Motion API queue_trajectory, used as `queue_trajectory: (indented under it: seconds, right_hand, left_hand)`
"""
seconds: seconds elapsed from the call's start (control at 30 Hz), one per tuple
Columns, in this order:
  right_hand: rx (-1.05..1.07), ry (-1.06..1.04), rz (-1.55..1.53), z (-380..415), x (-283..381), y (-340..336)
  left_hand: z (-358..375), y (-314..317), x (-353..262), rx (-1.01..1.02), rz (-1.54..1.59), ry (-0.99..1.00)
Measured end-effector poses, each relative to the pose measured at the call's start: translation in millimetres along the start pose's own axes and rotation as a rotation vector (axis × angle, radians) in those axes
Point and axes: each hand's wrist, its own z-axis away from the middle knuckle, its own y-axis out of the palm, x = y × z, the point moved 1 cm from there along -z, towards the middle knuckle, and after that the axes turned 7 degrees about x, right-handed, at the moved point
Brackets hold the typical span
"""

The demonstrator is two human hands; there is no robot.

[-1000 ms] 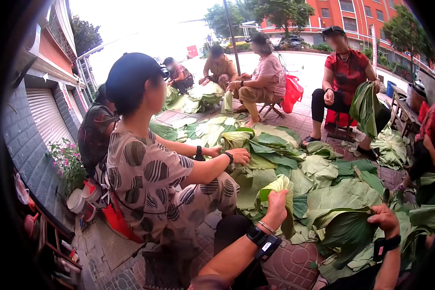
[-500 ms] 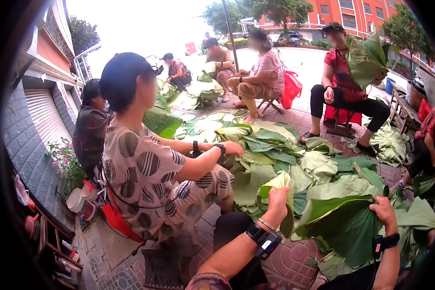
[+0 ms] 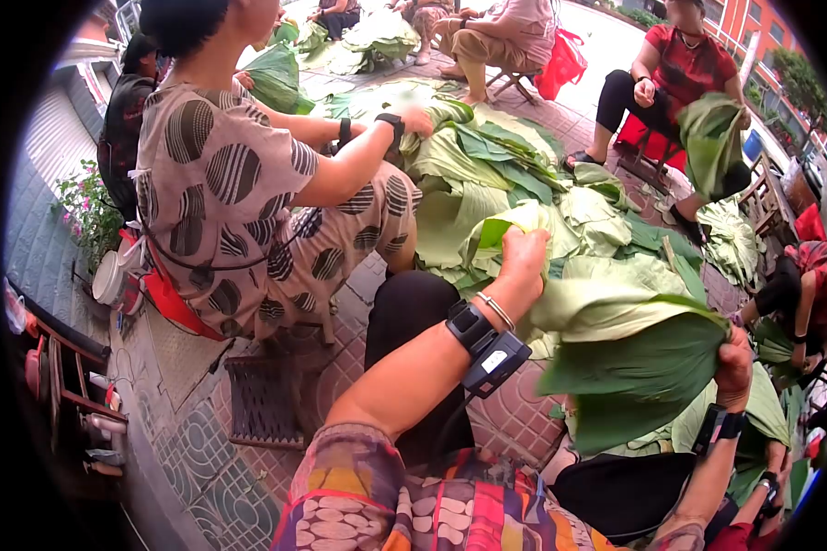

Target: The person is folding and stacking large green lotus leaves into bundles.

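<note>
My left hand [image 3: 522,266], with a watch and bangle on its wrist, is closed on a folded pale-green lotus leaf [image 3: 504,228] standing up above the fist. My right hand [image 3: 733,367] grips the edge of a large lotus leaf [image 3: 639,372]. That leaf hangs leftward toward my left forearm, its dark side facing me and its paler part folded over the top. Its lower edge is blurred by motion. Just beyond both hands lies a broad pile of lotus leaves [image 3: 597,220].
A person in a patterned outfit [image 3: 248,184] sits close on my left, reaching to the pile. Across it, a person in red [image 3: 685,64] holds a leaf [image 3: 710,142]. A dark woven stool [image 3: 265,399] stands on the paving. More people sit at the back and right.
My view has tilted down. The leaf in my right hand has swung nearer to my left hand. The person in red has lowered the raised leaf.
</note>
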Motion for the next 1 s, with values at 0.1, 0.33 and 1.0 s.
queue_trajectory:
  seconds: [0.1,0.33,1.0]
  right_hand:
    - [-0.083,-0.091,-0.126,-2.4,-10.6,-22.5]
    - [-0.17,0.254,0.322,-12.2,-29.3,-41.3]
    - [-0.158,-0.106,-0.205,3.3,4.1,-45.8]
  left_hand:
    - [2.6,-5.7,-23.0,0.07,-0.491,-0.076]
    - [-0.6,2.0,-7.2,0.003,-0.024,-0.002]
    - [-19.9,-22.9,9.4,0.189,0.001,0.034]
